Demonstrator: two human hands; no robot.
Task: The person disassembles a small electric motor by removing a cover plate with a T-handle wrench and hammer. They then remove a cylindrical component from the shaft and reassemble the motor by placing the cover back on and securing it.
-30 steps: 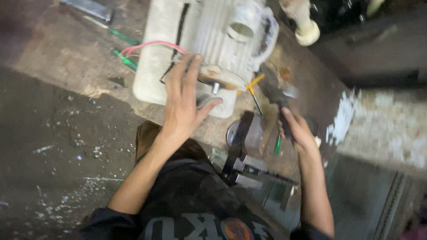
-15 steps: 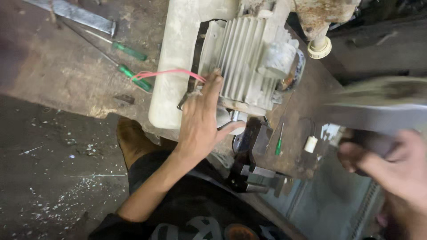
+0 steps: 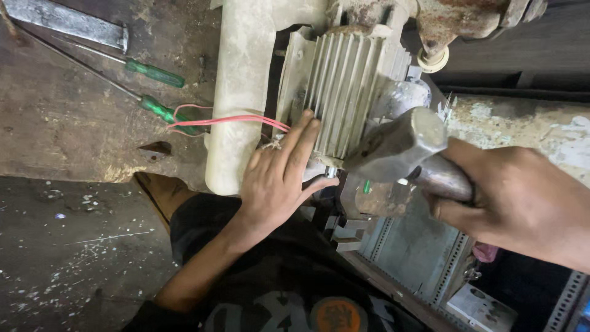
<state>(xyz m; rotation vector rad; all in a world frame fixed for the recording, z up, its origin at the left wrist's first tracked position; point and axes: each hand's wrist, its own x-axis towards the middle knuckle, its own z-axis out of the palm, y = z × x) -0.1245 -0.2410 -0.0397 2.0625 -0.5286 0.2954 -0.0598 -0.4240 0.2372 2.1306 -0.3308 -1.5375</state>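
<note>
Your left hand (image 3: 279, 178) lies flat and open against the near end of the finned motor housing (image 3: 344, 92), fingers spread, gripping nothing. Your right hand (image 3: 522, 203) is wrapped tight around the handle of a steel hammer (image 3: 399, 144), its head just right of the motor. Two green-handled screwdrivers (image 3: 157, 92) lie far left on the worn bench (image 3: 61, 123), beside red wires (image 3: 227, 120).

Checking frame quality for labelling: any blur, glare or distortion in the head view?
Head view: hammer and right hand close to the lens, soft and oversized; left hand and finned motor housing sharp; lighting flat, mild sheen on hammer head, dark lower right corner.
</note>
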